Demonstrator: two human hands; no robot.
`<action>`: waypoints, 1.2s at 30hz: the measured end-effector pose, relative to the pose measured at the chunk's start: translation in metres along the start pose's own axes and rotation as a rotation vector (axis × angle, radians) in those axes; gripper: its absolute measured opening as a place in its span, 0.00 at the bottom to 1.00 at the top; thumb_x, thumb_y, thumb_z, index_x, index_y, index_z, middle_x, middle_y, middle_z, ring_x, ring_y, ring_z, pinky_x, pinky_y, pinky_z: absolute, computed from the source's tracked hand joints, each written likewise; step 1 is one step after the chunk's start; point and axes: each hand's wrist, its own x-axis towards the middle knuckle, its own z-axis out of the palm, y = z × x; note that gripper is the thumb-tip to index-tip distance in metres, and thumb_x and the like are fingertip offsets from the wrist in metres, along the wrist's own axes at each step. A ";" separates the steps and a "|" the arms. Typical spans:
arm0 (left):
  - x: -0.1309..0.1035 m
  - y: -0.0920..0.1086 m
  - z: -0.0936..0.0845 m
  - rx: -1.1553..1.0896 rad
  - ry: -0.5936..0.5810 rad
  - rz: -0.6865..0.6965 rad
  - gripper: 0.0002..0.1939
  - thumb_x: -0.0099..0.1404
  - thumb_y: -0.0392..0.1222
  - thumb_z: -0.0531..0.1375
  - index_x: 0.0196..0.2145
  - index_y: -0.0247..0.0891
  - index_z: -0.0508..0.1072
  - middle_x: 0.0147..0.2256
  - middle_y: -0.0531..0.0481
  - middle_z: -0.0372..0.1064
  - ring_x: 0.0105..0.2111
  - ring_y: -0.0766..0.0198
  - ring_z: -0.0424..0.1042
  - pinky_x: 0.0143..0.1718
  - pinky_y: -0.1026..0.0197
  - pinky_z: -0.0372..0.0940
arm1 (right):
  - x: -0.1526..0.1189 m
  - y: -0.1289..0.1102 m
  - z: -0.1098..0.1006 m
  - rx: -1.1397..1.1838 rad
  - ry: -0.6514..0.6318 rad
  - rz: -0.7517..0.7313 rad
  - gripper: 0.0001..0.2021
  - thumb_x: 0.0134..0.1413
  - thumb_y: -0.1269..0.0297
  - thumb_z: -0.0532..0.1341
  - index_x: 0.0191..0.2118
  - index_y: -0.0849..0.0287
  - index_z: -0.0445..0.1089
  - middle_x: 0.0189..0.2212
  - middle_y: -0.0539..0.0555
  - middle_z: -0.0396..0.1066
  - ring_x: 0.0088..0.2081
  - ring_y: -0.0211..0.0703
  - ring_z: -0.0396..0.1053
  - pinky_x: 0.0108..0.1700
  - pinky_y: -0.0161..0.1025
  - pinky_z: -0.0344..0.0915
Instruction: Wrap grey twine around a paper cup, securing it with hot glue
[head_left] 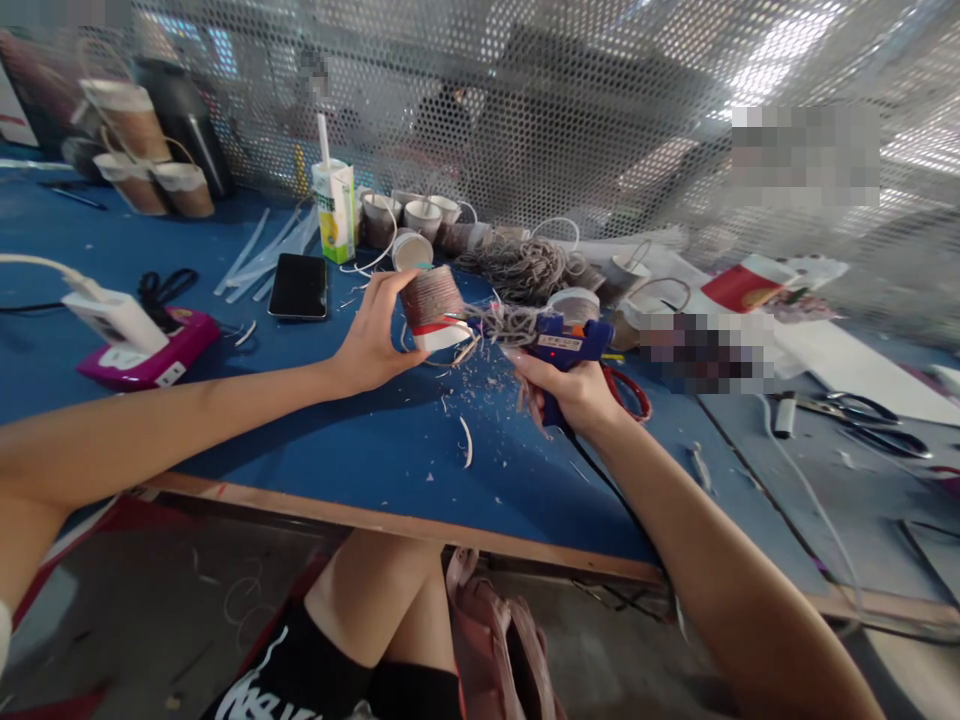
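Note:
My left hand (375,335) grips a small cup (435,298) wrapped in brown cord, tilted above the table, with a red band and a white strip at its lower end. In my right hand (566,385) is a blue glue gun (562,340), its nozzle end pointing left toward the cup. Grey cord (514,322) runs between the cup and the glue gun and hides the nozzle tip. Whether the nozzle touches the cup I cannot tell. White scraps (466,442) lie on the blue table below.
Behind my hands lie a cord pile (536,265) and several small cups (424,215). A drink carton (334,210), a phone (298,286) and a purple power strip (150,350) stand or lie leftward. Scissors (862,412) lie right. The glue gun's black cable (611,485) hangs over the edge.

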 end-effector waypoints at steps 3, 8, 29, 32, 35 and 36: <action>0.001 0.001 0.000 0.007 0.004 0.016 0.40 0.55 0.52 0.67 0.59 0.41 0.54 0.52 0.41 0.60 0.55 0.51 0.64 0.57 0.47 0.66 | 0.001 0.001 0.000 -0.006 -0.024 0.012 0.24 0.41 0.49 0.70 0.12 0.56 0.60 0.08 0.47 0.58 0.10 0.34 0.57 0.10 0.35 0.59; 0.002 0.001 -0.002 0.025 -0.003 0.029 0.40 0.55 0.52 0.67 0.60 0.41 0.54 0.52 0.41 0.60 0.55 0.51 0.64 0.56 0.46 0.66 | 0.000 -0.001 0.004 -0.017 0.008 0.033 0.24 0.42 0.51 0.69 0.12 0.57 0.59 0.08 0.47 0.56 0.09 0.33 0.54 0.09 0.36 0.57; 0.001 0.003 -0.003 0.045 0.006 0.023 0.39 0.55 0.52 0.67 0.59 0.42 0.55 0.52 0.42 0.61 0.54 0.52 0.65 0.57 0.46 0.65 | 0.002 -0.003 0.007 -0.089 0.069 0.045 0.20 0.45 0.60 0.65 0.12 0.55 0.57 0.07 0.45 0.55 0.08 0.32 0.52 0.08 0.34 0.52; 0.001 0.003 -0.002 0.054 -0.001 -0.007 0.40 0.54 0.53 0.68 0.59 0.42 0.56 0.52 0.42 0.62 0.54 0.51 0.65 0.57 0.46 0.65 | 0.003 -0.002 0.007 -0.109 0.059 -0.004 0.19 0.45 0.58 0.67 0.14 0.55 0.58 0.07 0.45 0.55 0.09 0.33 0.53 0.09 0.35 0.53; 0.000 0.003 -0.002 0.051 -0.005 -0.037 0.40 0.53 0.53 0.68 0.58 0.43 0.57 0.50 0.43 0.62 0.53 0.52 0.65 0.56 0.46 0.66 | 0.004 -0.003 0.008 -0.130 0.037 -0.082 0.16 0.44 0.58 0.69 0.17 0.54 0.62 0.09 0.44 0.56 0.10 0.33 0.54 0.09 0.34 0.54; 0.000 0.004 -0.002 0.047 -0.012 -0.044 0.40 0.53 0.53 0.68 0.58 0.44 0.57 0.50 0.43 0.62 0.53 0.52 0.65 0.56 0.46 0.66 | 0.004 -0.003 0.009 -0.140 0.037 -0.096 0.16 0.44 0.58 0.69 0.18 0.54 0.62 0.09 0.44 0.57 0.10 0.33 0.54 0.09 0.34 0.54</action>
